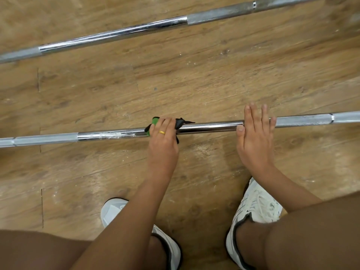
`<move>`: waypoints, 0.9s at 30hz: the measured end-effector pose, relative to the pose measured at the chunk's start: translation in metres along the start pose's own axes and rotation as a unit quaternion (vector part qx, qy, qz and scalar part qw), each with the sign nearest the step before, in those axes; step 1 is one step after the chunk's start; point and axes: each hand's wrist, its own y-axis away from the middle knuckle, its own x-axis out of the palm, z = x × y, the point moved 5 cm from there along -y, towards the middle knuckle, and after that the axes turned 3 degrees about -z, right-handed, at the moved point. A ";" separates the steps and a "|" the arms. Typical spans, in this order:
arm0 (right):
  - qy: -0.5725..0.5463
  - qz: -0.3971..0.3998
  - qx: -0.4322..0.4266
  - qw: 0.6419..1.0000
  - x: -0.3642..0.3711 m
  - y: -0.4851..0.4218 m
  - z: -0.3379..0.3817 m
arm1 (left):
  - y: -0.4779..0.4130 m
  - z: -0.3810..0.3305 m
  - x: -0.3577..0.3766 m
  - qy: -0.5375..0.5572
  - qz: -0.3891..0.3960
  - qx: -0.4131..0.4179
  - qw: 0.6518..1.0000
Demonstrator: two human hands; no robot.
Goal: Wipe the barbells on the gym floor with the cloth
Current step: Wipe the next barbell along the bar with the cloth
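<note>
Left hand (163, 139) reaches down, fingers curled over the cloth (155, 121), gripping it around the near barbell (210, 127). Right hand (255, 139) lies flat on the same bar, fingers straight and holding nothing. Cloth is green and black and bunched on the smooth chrome middle section. White smears show on the bar left of the cloth. Two barbells lie on the wood floor (194, 84), the far barbell (116, 34) well apart. Two white shoes (257, 203).
</note>
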 end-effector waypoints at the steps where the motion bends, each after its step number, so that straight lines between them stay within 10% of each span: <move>1: 0.000 -0.002 -0.001 1.000 -0.001 0.002 0.000 | -0.002 -0.001 0.000 0.005 0.001 0.018 1.000; 8: -0.010 -0.006 0.000 1.000 -0.002 0.017 -0.002 | 0.005 0.022 -0.020 0.015 -0.058 -0.073 0.996; 27: -0.039 0.001 0.003 0.999 -0.010 0.055 -0.002 | 0.051 -0.010 -0.007 -0.006 -0.038 0.072 0.997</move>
